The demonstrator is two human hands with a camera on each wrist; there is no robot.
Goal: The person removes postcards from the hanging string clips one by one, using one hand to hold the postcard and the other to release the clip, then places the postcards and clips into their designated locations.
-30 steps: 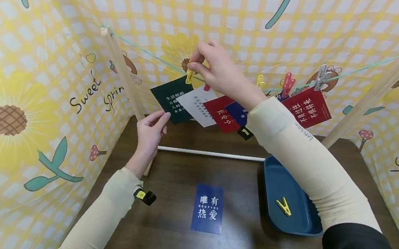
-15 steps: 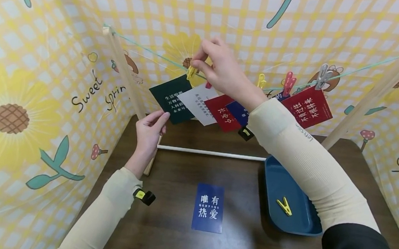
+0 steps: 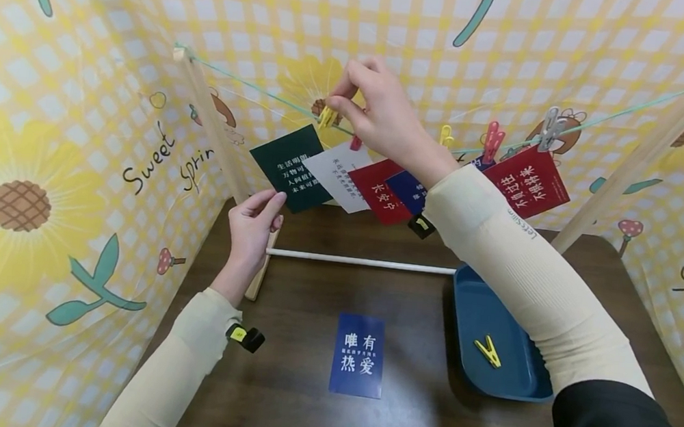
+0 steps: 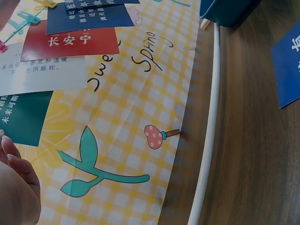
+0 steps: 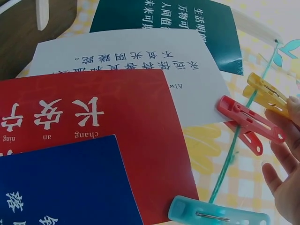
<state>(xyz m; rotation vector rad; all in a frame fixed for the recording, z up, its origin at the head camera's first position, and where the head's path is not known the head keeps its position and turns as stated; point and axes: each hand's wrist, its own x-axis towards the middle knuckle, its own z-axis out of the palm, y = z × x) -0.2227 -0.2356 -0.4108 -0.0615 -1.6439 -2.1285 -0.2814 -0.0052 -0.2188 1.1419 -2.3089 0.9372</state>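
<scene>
My left hand [image 3: 250, 229] pinches the lower left corner of a dark green card [image 3: 291, 164] with white lettering. My right hand [image 3: 379, 110] pinches a yellow clothespin [image 3: 327, 117] at the teal cord [image 3: 255, 88]. In the right wrist view this clothespin [image 5: 267, 96] lies across the cord, close beside the green card's top corner [image 5: 236, 65]; whether its tip touches the card is hard to tell. A white card [image 3: 342, 179] hangs just right of the green one, under a red clothespin [image 5: 248, 119]. Only part of my left hand [image 4: 21, 183] shows in the left wrist view.
Red [image 3: 378, 189] and blue cards hang further right, with a pink clothespin [image 3: 493, 140] and a grey one [image 3: 550, 129]. Wooden posts [image 3: 211, 125] hold the cord. A blue card [image 3: 358, 356] lies on the table near a blue tray [image 3: 459, 348] containing a yellow clothespin [image 3: 488, 351].
The green card has shifted slightly left with my left hand. My right hand and the yellow clothespin have moved a little, and the card's top corner now sits further from the clothespin.
</scene>
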